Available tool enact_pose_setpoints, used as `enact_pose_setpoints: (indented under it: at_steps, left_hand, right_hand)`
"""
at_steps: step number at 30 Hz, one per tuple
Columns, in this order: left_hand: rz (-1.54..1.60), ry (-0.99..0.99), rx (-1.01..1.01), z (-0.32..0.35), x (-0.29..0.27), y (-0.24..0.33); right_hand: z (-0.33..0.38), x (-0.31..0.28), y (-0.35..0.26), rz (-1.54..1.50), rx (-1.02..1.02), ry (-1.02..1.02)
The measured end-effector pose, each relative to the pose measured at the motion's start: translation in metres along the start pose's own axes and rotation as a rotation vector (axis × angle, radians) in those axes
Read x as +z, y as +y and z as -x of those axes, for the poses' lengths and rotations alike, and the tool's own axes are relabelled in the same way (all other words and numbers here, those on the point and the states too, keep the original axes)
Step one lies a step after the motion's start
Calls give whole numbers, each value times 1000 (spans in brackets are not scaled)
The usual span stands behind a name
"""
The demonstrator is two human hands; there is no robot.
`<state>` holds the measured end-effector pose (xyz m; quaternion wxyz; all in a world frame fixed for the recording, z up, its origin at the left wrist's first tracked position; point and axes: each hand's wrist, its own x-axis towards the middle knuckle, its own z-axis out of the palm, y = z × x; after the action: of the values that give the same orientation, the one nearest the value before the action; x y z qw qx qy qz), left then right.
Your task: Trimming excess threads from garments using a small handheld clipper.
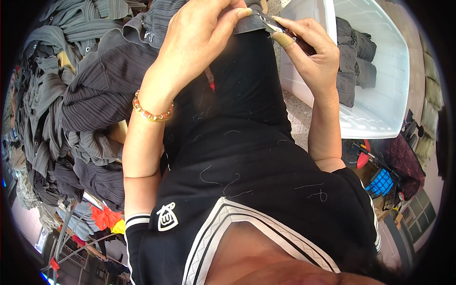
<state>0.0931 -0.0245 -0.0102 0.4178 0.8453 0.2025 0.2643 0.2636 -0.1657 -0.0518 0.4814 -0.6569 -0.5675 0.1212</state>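
Across my lap lies a dark grey ribbed garment [156,21], with a flat band along its edge. My left hand [199,40] is closed in a pinch on that band, thumb on top. My right hand [311,50] is closed round a pair of small thread snips [269,24], mostly hidden by the fingers. The pointed metal blades are at the garment's edge, just right of my left thumb. A tan wrap [283,40] covers the tip of my right thumb. Whether a thread lies between the blades is too small to tell.
At my left rises a large heap of grey ribbed garments [90,99], some with snaps. A white plastic bin [392,90] at my right holds several rolled dark grey garments [350,61]. Behind it are a blue basket [380,182] and a maroon quilted cover [403,159].
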Motion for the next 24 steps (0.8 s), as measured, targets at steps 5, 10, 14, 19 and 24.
enact_pose_setpoints:
  at_steps: [5,10,14,19,24]
  left_hand:
    - [-19,-5,31,-4,2,3]
    - [-33,6,58,-8,7,3]
    - [-36,-4,77,-14,11,4]
    - [-23,-42,56,-22,14,4]
    - [20,-38,39,-23,16,2]
  right_hand:
    - [0,0,9,-50,45,33]
    - [1,4,16,-65,-7,27]
    - [1,4,20,-89,-1,31]
    - [1,4,21,-69,-3,25]
    - [0,4,24,-87,-19,17]
